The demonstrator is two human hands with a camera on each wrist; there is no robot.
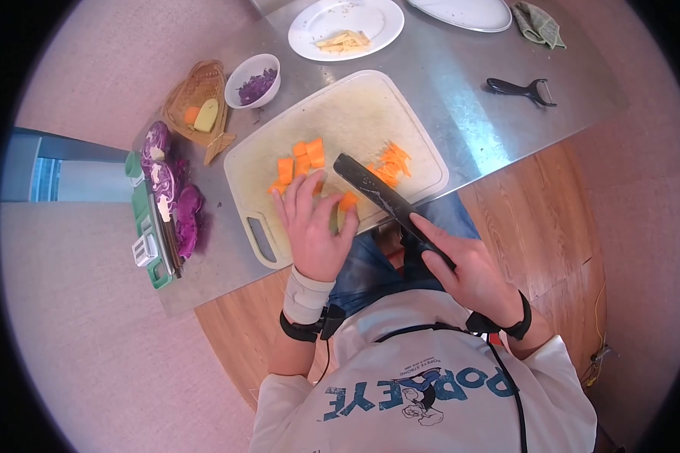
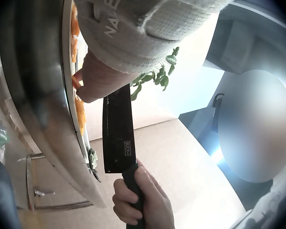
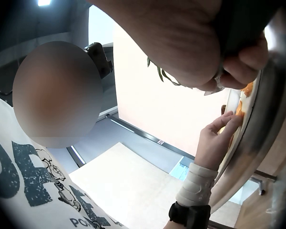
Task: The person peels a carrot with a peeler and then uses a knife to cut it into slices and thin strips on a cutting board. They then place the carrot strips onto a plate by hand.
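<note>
On the cutting board (image 1: 370, 98), my left hand (image 1: 319, 234) pinches a small orange carrot piece (image 1: 347, 201) between thumb and finger near the front edge. Just beyond those fingers lie several carrot chunks (image 1: 315, 153). My right hand (image 1: 468, 268) grips the handle of a black kitchen knife (image 1: 378, 192). Its broad blade slants over the board, the tip between the chunks and a pile of thin carrot strips (image 1: 394, 162). In the left wrist view the flat of the knife blade (image 2: 118, 133) shows, with the right hand (image 2: 145, 200) wrapped around the handle.
Left of the board are a bowl of shredded purple cabbage (image 1: 258, 87), a wicker basket (image 1: 185, 94), cut purple cabbage (image 1: 162, 177) and a green slicer (image 1: 145, 219). A plate with pale strips (image 1: 306, 34) stands behind. A peeler (image 1: 517, 89) and cloth (image 1: 538, 26) lie to the right.
</note>
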